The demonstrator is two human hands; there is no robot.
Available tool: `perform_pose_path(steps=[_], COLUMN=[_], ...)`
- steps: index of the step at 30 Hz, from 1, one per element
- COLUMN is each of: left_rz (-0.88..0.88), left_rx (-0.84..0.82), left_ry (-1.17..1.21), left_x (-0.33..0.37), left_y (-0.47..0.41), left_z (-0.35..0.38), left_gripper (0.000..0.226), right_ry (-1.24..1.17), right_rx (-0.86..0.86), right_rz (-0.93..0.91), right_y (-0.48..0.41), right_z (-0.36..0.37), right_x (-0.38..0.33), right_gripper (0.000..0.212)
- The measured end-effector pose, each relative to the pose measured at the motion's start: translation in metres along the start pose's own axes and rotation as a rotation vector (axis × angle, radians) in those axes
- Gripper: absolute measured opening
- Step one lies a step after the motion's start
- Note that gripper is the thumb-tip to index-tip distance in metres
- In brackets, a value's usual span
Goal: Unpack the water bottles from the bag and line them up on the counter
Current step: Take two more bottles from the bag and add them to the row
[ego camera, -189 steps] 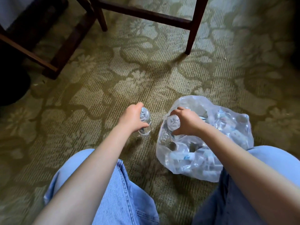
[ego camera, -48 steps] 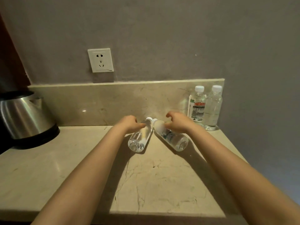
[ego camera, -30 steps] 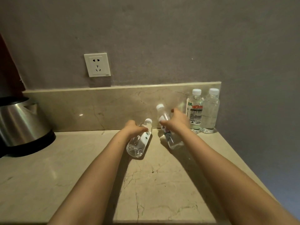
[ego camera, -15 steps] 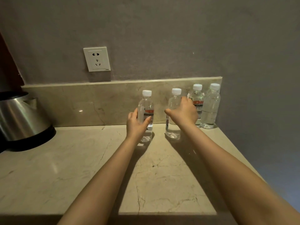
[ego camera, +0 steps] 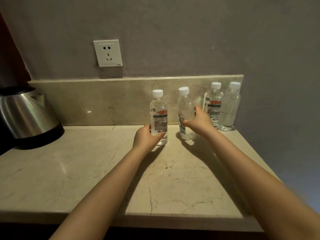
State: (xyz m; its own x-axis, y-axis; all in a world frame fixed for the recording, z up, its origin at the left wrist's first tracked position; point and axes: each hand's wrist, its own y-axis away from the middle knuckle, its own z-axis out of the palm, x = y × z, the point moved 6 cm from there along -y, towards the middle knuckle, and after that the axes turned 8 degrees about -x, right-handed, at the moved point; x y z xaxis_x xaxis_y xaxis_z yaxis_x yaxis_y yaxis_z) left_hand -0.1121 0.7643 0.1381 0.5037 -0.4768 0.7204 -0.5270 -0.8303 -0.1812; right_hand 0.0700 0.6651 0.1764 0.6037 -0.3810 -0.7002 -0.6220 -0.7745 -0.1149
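Leftward, counter (ego camera: 78, 174) stretches wide from both held bottles (ego camera: 158, 116) to kettle (ego camera: 26, 116).

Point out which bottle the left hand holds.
The leftmost bottle, nearest the kettle; the left hand grips its lower part. The rest stand to its right.

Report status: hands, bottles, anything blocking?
Left hand grips leftmost bottle, upright on counter. Right hand grips next bottle, upright. Two more bottles stand right of it. Kettle far left, apart.

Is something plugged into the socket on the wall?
No, the socket shows only bare holes, with no plug or cord in it.
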Motion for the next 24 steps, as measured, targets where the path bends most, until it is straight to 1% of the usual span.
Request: perform_pose_path(steps=[2,4,7,10,13,17,21,24], left_rz=[-0.003,-0.004,-0.02,-0.029,-0.03,-0.021,-0.012,-0.012], left_rx=[-0.044,-0.077,-0.096,-0.124,-0.142,-0.184,-0.203,-0.22], left_ry=[0.04,0.06,0.092,0.099,0.09,0.053,0.044,0.022], left_x=[0.001,0.006,0.015,0.027,0.037,0.048,0.055,0.054], left_y=[-0.005,-0.012,-0.024,-0.036,-0.049,-0.066,-0.079,-0.083], left_z=[0.005,0.01,0.019,0.032,0.042,0.056,0.067,0.069], left_gripper=[0.044,0.042,0.039,0.038,0.038,0.041,0.039,0.041], right_ry=[-0.113,-0.188,-0.142,-0.156,-0.159,-0.157,-0.076,0.008], right_rx=[-0.024,0.045,0.192,0.243,0.271,0.287,0.241,0.214], right_rz=[0.051,0.083,0.108,0.142,0.163,0.163,0.16,0.187], right_y=[0.001,0.002,0.002,-0.004,-0.009,-0.016,-0.026,-0.029], right_z=[0.002,0.001,-0.001,0.001,0.002,0.001,-0.004,-0.006], right_x=[0.011,0.021,0.025,0.026,0.028,0.039,0.05,0.054], right_gripper=[0.069,0.068,0.072,0.074,0.071,0.054,0.021,0.02])
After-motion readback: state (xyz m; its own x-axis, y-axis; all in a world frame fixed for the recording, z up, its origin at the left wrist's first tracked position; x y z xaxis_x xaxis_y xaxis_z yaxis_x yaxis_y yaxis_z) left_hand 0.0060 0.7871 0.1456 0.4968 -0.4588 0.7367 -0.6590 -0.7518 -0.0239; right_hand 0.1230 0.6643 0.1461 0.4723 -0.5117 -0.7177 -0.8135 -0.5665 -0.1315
